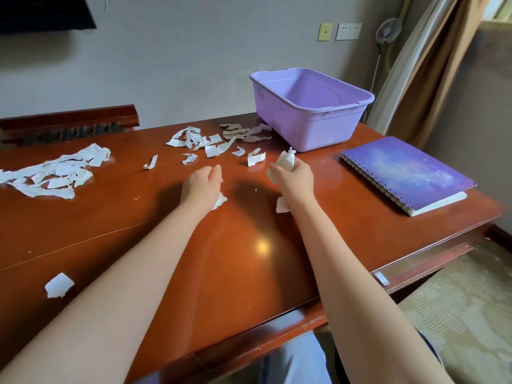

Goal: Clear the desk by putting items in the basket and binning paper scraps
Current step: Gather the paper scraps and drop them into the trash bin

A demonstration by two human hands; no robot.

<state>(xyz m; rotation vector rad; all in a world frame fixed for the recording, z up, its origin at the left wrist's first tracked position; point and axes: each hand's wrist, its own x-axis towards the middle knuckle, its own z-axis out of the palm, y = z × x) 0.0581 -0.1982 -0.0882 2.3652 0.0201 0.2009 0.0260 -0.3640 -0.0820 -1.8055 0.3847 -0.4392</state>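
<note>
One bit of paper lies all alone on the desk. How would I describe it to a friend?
Start at the wooden desk and look to its near left part, close to the person. A single curled white scrap lies there. Unlike the heap of long strips at far left and the small pieces by the purple basket, it has nothing around it.

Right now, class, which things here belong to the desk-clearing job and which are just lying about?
Job: lilac plastic basket; purple spiral-bound notebook; torn white paper scraps; crumpled white paper in right hand.
Lying about: round standing fan; beige curtain; white wall sockets.
</note>
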